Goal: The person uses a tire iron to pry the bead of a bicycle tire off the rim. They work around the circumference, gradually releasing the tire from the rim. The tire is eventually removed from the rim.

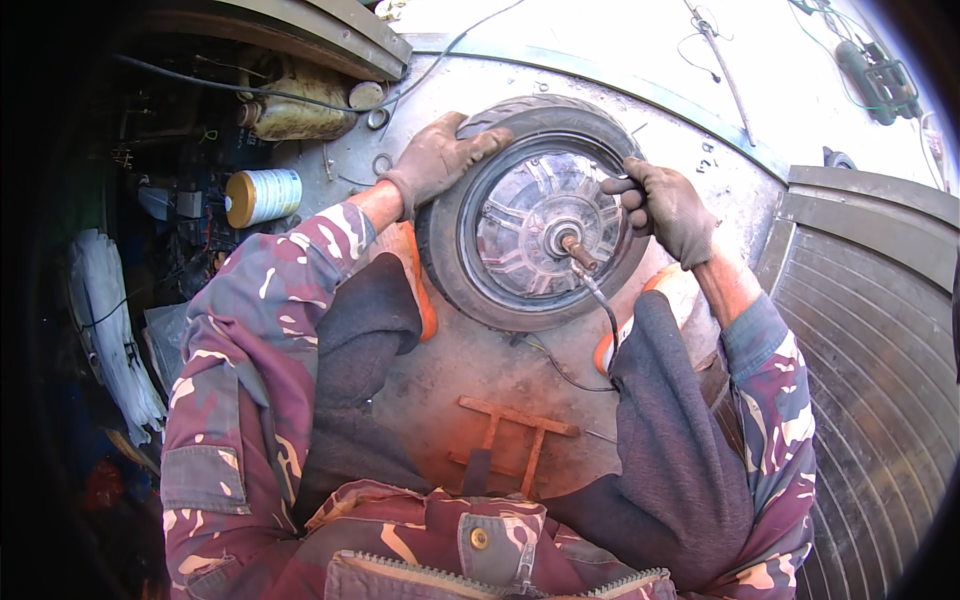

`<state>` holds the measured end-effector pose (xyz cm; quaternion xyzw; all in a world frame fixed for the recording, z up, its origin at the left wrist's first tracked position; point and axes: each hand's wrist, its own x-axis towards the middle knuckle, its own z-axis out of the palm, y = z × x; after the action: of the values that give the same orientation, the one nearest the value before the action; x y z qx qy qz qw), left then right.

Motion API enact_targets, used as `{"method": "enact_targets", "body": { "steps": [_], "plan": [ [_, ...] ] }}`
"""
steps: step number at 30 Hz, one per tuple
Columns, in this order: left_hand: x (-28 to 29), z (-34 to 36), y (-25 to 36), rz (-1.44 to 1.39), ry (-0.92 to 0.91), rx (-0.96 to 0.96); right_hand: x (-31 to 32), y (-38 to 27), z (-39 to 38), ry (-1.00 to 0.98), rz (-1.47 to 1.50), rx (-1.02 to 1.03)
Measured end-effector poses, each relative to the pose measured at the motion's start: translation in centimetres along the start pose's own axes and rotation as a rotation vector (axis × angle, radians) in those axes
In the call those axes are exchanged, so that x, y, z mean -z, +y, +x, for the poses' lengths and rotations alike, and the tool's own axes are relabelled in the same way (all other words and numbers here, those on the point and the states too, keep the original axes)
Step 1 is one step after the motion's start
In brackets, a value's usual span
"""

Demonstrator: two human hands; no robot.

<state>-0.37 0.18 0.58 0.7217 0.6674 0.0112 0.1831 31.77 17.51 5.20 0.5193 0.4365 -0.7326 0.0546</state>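
A hub-motor wheel (548, 215) with a black tyre (447, 262) lies between my feet, its grey metal cover facing up. A threaded axle (579, 252) stands out of its centre, and a cable (600, 298) runs from beside the axle toward my right leg. My left hand (445, 160), in a grey-brown glove, grips the tyre's upper left, with its fingers laid over the sidewall. My right hand (668, 208), gloved alike, is closed above the wheel's right edge. Its fingers are curled together, and whatever they may hold is hidden.
A rusty metal frame (515, 432) lies on the floor near me. At left are a dirty plastic jug (300, 100), a yellow-and-white tub (262, 197) and white sheeting (117, 335). A ribbed metal panel (870, 340) stands at right. A metal strip (600, 72) crosses the floor beyond the wheel.
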Motion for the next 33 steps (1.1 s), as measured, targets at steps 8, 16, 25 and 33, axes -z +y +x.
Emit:
{"method": "enact_targets", "body": {
  "steps": [8,16,25,33],
  "plan": [
    [0.4,0.1,0.4,-0.016,0.061,-0.039,-0.4,0.4,-1.4,0.515,-1.052,0.679],
    [0.3,0.0,0.0,0.026,0.039,-0.050,-1.3,-0.2,-1.7,0.438,-1.388,0.748],
    [0.3,-0.1,0.1,0.043,0.019,-0.028,-1.4,0.2,-0.9,-0.027,-0.182,0.027],
    [0.3,0.1,0.1,-0.036,0.018,-0.037,-1.6,0.9,-2.2,0.406,-0.991,0.689]
  ]
}}
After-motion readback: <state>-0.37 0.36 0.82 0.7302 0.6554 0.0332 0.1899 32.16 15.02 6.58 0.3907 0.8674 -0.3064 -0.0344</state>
